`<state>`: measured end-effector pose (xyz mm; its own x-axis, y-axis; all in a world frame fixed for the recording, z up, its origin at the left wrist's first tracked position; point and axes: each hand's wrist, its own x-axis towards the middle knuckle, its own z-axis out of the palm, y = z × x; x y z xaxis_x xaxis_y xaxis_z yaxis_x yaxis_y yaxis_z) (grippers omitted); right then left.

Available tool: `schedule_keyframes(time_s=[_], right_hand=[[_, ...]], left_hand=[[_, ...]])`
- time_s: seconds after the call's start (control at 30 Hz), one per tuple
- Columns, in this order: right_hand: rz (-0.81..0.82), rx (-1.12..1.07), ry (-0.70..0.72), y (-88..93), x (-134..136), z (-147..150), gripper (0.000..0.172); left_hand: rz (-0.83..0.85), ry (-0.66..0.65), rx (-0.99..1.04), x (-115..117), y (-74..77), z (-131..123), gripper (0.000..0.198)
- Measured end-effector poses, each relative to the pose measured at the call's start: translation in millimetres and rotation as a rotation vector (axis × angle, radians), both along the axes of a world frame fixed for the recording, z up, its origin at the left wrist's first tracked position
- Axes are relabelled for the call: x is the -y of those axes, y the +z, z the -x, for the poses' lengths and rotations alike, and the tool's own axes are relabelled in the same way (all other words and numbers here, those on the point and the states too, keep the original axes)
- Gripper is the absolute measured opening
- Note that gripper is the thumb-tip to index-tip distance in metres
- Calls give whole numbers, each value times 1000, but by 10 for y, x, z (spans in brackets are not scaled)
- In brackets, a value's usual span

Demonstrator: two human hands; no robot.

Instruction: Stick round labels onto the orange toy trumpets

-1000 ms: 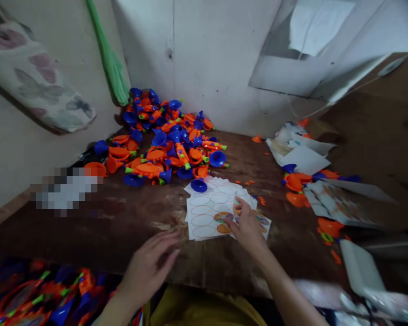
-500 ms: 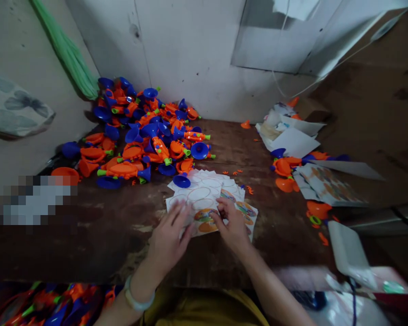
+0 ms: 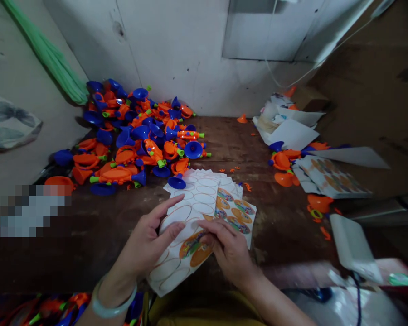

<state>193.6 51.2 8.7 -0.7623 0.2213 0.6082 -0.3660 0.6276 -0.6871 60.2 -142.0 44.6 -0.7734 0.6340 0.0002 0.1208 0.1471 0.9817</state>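
A sticker sheet (image 3: 173,274), mostly bare oval outlines with a few orange printed ovals left, lies tilted near the front of the table. My left hand (image 3: 146,242) rests over its left part, thumb and index finger spread apart. At the sheet's right side, my right hand (image 3: 229,249) pinches around its edge beside the printed ovals; the fingertips partly hide the grip. Under and behind it are more used sheets (image 3: 202,185) with empty ovals. A fuller sticker sheet (image 3: 243,217) lies to the right of them.
Orange and blue toy trumpets (image 3: 153,151) are heaped at the back left. On the right are a stack of sticker sheets (image 3: 340,176), crumpled papers (image 3: 289,124) and a white box-like device (image 3: 352,242) with a cord. More toys (image 3: 54,310) sit below the table's front edge.
The sheet has come towards me and turned, showing more of its bare ovals. My left hand has moved left and down with its fingers spread; my right hand has shifted lower.
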Motion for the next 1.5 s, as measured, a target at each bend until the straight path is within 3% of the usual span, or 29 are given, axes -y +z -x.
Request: schedule_keyframes(time_s=[0.1,0.2,0.33,0.53,0.67,0.77,0.9,1.07,1.2,1.4,1.5], right_hand=[[43,-4,35,41,50,-6,23],[42,-49,42,50,83,-4,25],[-43,-157,-35,29,101,19,31],[-12,-230,-150,62,71,20,21],[79,-168,-119,174,-2,22,15],[106,-89,-9,259,-25,65,27],[117,-52,82,301,-9,119,25],[-16,-138,27,278,-3,98,20],[-157,-202,-18,238,-5,74,30],[-234,-263,-119,165,11,89,44],[-293,-347,-135,136,16,82,37]], left_hand=[[-21,-45,72,58,55,-29,61],[-1,1,63,88,65,-38,59],[-42,64,132,46,44,-46,57],[-140,202,298,-1,61,13,70],[-129,210,179,42,138,31,62],[-126,198,93,60,180,-12,57],[-126,183,88,69,194,-70,57],[-97,154,69,68,176,-72,55],[-86,170,146,46,171,-56,55],[-103,183,270,35,220,-59,59],[-132,196,334,30,273,-37,64]])
